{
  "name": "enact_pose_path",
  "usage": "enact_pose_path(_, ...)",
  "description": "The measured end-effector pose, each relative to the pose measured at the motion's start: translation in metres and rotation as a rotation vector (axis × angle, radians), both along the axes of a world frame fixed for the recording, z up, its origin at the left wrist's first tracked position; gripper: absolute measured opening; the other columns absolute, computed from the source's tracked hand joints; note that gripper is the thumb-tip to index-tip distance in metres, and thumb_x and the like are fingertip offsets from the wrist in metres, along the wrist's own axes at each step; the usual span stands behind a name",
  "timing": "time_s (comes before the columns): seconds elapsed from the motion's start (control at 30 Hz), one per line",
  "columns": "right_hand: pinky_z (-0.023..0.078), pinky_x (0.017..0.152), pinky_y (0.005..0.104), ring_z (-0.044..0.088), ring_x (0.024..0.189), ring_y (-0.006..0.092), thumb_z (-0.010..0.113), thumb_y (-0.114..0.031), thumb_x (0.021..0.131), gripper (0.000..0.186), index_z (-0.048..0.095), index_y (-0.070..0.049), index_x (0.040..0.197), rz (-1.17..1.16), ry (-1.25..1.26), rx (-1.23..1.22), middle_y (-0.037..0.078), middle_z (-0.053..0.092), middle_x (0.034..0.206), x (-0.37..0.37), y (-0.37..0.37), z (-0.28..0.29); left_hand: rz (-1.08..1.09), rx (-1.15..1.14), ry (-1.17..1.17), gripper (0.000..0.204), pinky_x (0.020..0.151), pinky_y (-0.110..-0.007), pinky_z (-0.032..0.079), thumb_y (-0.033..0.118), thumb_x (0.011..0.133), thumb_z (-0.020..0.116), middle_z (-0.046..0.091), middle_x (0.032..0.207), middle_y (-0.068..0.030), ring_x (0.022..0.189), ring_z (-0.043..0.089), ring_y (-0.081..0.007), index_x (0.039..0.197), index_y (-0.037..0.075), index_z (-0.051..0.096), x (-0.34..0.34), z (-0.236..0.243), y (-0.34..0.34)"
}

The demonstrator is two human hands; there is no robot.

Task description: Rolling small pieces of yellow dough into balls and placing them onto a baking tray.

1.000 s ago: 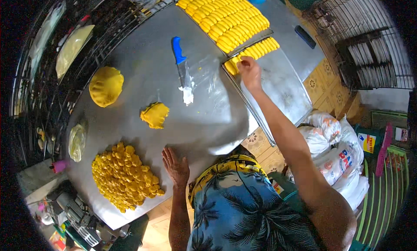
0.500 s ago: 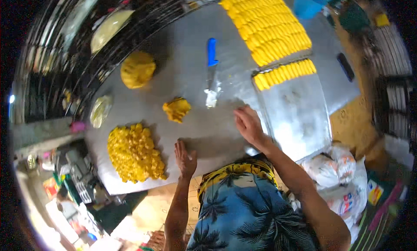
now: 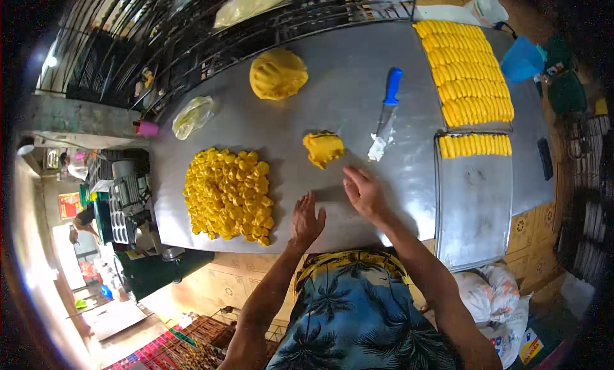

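Note:
My left hand (image 3: 308,221) is over the metal table near its front edge, its fingers outstretched and nothing visible in it. To its right, my right hand (image 3: 364,192) is over the table with its fingers loosely bent and apart, and no object shows in it. Just beyond them lies a small torn lump of yellow dough (image 3: 323,148). A blue-handled knife (image 3: 393,87) rests farther right, with a white smear (image 3: 377,147) by its blade tip. Left of my hands spreads a heap of small yellow dough pieces (image 3: 229,194). A larger rounded dough mass (image 3: 278,74) sits toward the back.
On the right, a tray packed with rows of yellow dough rolls (image 3: 467,72) stands behind another tray (image 3: 474,207) with one row at its far end. A crumpled plastic bag (image 3: 192,117) lies at the left. White sacks (image 3: 489,296) stand beside the table's near right corner.
The view has turned, shifting the table's contents right. My right hand has moved left, away from the trays and closer to my left hand and the small dough lump.

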State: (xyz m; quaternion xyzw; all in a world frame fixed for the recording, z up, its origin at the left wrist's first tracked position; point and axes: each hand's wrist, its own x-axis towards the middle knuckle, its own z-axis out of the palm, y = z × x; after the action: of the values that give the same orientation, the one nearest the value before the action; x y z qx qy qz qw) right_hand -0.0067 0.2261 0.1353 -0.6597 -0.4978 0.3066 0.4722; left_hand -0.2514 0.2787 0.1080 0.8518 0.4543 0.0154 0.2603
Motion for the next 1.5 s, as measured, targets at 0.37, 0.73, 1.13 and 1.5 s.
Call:
enact_pose_path(0.37,0.055,0.099,0.0522,0.065,0.118,0.0465,0.06,-0.023,0.102,0.045,0.06,-0.005,0.143,-0.057,-0.335,-0.102,0.028,0.065,0.134,-0.009,0.13,-0.055,-0.222,0.038,-0.466,0.102,0.12,-0.055,0.04,0.023,0.082,0.084,0.041,0.158,-0.0331,0.143,0.044,-0.0526,0.162,-0.004,0.026,0.076,-0.022,0.176)
enact_pose_path(0.73,0.058,0.092,0.0424,0.072,0.109,0.0405,0.065,-0.01,0.101,0.037,0.066,-0.002,0.137,-0.395,-0.199,-0.311,0.024,0.073,0.12,-0.117,0.027,-0.011,-0.515,-0.278,-0.487,0.083,0.113,-0.052,0.047,0.014,0.088,0.076,0.052,0.15,-0.0221,0.131,0.057,-0.0445,0.161,0.009,0.036,0.01,-0.02,0.12)
enact_pose_path(1.13,0.053,0.107,0.0437,0.063,0.125,0.0434,0.063,-0.001,0.097,0.044,0.06,-0.004,0.141,-0.301,-0.345,-0.018,0.023,0.058,0.147,-0.131,0.119,0.041,-0.137,-0.084,-0.393,0.088,0.117,-0.052,0.042,0.022,0.089,0.076,0.047,0.156,-0.0271,0.14,0.048,-0.0479,0.162,0.001,0.032,-0.05,0.008,0.204)
enact_pose_path(1.5,0.057,0.101,0.0402,0.065,0.123,0.0376,0.062,0.0,0.095,0.046,0.06,-0.003,0.141,-0.252,-0.158,-0.139,0.02,0.06,0.142,-0.113,-0.027,0.013,-0.109,-0.038,-0.436,0.063,0.118,-0.051,0.041,0.007,0.091,0.07,0.05,0.152,-0.0301,0.143,0.047,-0.0471,0.15,-0.003,0.05,-0.044,0.023,0.107)
